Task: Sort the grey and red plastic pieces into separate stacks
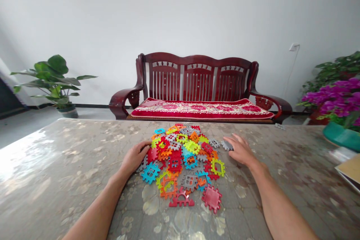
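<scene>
A heap of colourful plastic building tiles with notched edges lies on the table, in red, orange, blue, lime and grey. Many have window-like cut-outs. My left hand rests against the heap's left side, palm down, fingers loosely apart and holding nothing that I can see. To the right of the heap, my right hand has a grey tile between its thumb and fingers, at table level. Nearest to me lie a red arched tile and a solid red square tile. A lime frame tile sits at the right edge.
The patterned table has a glossy surface. Another grey piece lies near its far right edge. Purple flowers in a teal pot and a cardboard-coloured box are on the right. Beyond stands a wooden bench; a potted plant is left.
</scene>
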Available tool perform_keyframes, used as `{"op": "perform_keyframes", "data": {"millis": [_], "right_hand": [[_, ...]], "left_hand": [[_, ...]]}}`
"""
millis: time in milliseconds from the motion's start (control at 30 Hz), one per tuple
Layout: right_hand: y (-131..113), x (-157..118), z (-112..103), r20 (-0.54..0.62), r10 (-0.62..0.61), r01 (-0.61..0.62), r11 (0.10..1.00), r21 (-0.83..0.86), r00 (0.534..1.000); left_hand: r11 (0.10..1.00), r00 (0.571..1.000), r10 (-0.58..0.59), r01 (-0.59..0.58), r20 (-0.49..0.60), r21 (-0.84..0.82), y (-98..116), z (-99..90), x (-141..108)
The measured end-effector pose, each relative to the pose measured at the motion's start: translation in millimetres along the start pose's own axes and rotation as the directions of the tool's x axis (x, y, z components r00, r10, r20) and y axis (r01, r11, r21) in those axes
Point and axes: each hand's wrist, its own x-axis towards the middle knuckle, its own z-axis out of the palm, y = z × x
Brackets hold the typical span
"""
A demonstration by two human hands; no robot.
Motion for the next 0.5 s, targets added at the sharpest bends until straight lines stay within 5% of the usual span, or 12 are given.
{"op": "perform_keyframes", "data": {"millis": [233,500], "right_hand": [[8.0,1.0,8.6,-0.055,0.029,-0.024,0.997,0.076,0.998],[51.0,-8.6,9.8,-0.157,0.159,-0.135,0.978,0.159,0.975]], "left_hand": [[1.000,1.000,0.008,-0.008,-0.013,-0.002,-2.1,0.4,0.6],[1.000,1.000,0.018,-0.018,0.001,-0.002,-0.4,-0.4,0.5]]}}
